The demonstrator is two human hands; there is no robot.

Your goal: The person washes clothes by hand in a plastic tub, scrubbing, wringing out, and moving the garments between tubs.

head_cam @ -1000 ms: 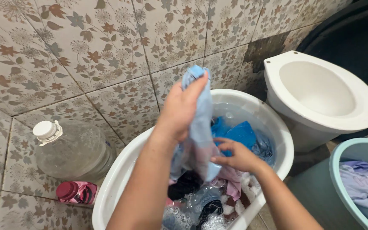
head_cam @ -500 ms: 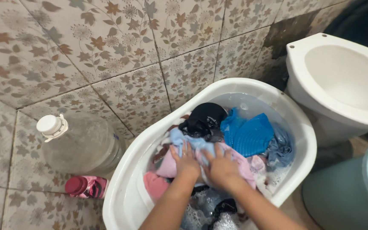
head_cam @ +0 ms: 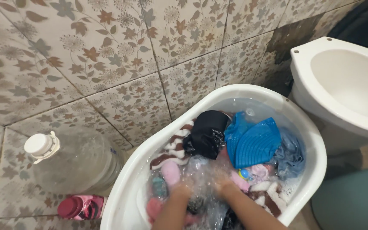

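Observation:
A white plastic basin [head_cam: 252,90] stands on the floor, full of wet clothes and water. Both my hands are plunged into the splashing water near its front. My left hand [head_cam: 180,190] is beside a pink cloth [head_cam: 171,172]. My right hand [head_cam: 223,186] sits just right of it. Blur and foam hide the fingers, so I cannot tell whether they grip cloth. Behind my hands lie a black garment [head_cam: 207,132], a blue ribbed piece [head_cam: 256,142] and a brown-and-white striped cloth [head_cam: 173,149].
A white toilet bowl [head_cam: 346,85] stands close on the right of the basin. A large clear water bottle with a white cap [head_cam: 77,162] and a small pink bottle [head_cam: 79,206] are on the left. A teal bucket [head_cam: 354,204] is at the lower right. Floral tiles [head_cam: 107,55] cover the wall behind.
A second ago my left hand held a light blue garment up above the basin. It came down, both hands pressed it onto the pile, and now they are pushed under the water.

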